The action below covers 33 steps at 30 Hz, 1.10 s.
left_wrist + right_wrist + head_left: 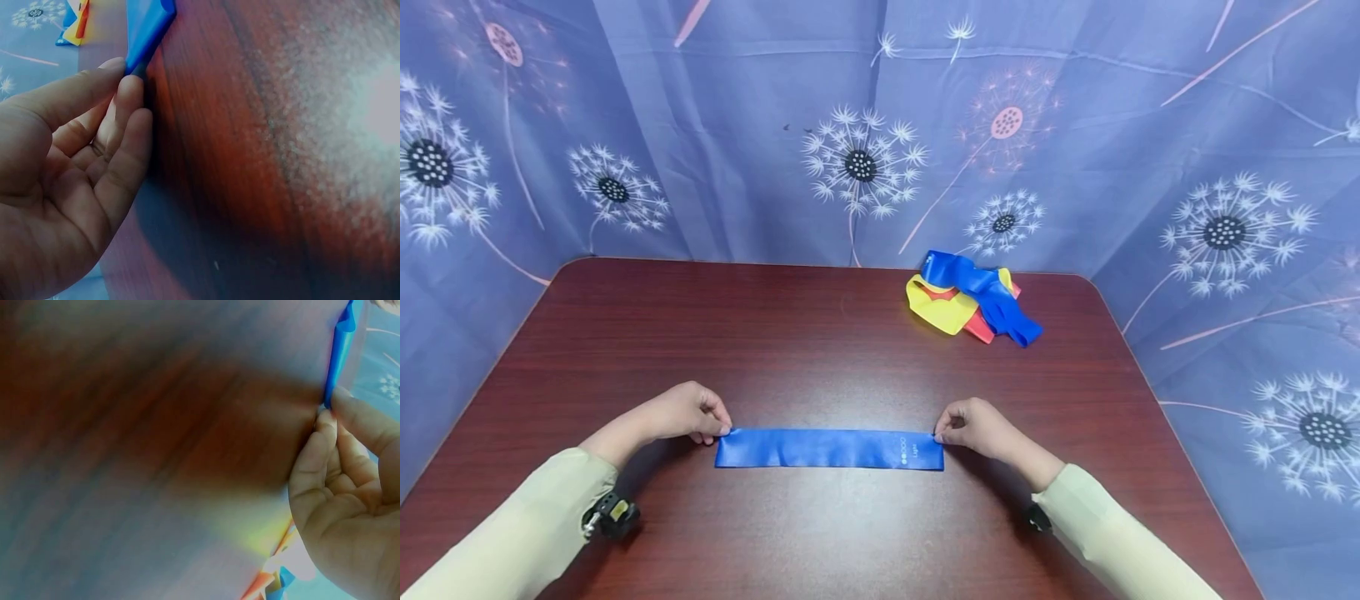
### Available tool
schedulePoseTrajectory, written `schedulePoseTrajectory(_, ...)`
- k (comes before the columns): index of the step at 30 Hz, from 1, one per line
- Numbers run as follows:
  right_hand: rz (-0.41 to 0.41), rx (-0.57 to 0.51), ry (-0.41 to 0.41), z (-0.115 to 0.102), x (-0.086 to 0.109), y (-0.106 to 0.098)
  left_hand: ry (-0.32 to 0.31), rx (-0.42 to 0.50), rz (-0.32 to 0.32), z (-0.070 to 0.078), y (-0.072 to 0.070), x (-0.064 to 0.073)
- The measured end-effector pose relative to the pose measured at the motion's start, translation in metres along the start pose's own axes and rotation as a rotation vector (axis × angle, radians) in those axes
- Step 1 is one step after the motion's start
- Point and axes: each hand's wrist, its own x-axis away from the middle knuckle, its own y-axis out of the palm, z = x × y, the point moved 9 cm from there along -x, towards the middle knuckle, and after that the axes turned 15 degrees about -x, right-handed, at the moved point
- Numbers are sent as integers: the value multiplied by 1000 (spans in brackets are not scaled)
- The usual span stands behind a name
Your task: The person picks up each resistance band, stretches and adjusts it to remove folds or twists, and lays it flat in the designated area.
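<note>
A flat blue resistance band (pixel 829 449) stretches left to right near the middle of the table, with "Light" and a row of small circles printed at its right end. My left hand (pixel 691 413) pinches its upper left corner between thumb and fingertips. At the upper right corner, my right hand (pixel 976 427) pinches the band the same way. In the left wrist view the band (pixel 145 31) rises from the left thumb and finger. The right wrist view shows the band (pixel 339 356) edge-on, held by the right thumb and fingertip.
A loose pile of bands lies at the table's back right: a blue band (pixel 983 290) over a yellow band (pixel 942 311) and a red band (pixel 979 327). The brown wooden table (pixel 737 333) meets a blue dandelion-print curtain (pixel 737 150) at the back and sides.
</note>
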Motion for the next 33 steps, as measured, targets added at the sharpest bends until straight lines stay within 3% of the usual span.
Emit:
schedulePoseTrajectory(13,-19,19,33,-1,-1,1,3,-37,8,4,0,-2)
schedulePoseTrajectory(22,-62,18,-11,-4,-1,1,34,-54,-1,6,0,1)
schedulePoseTrajectory(33,-76,-32,1,-1,-7,0,47,-28,-24,9,0,0)
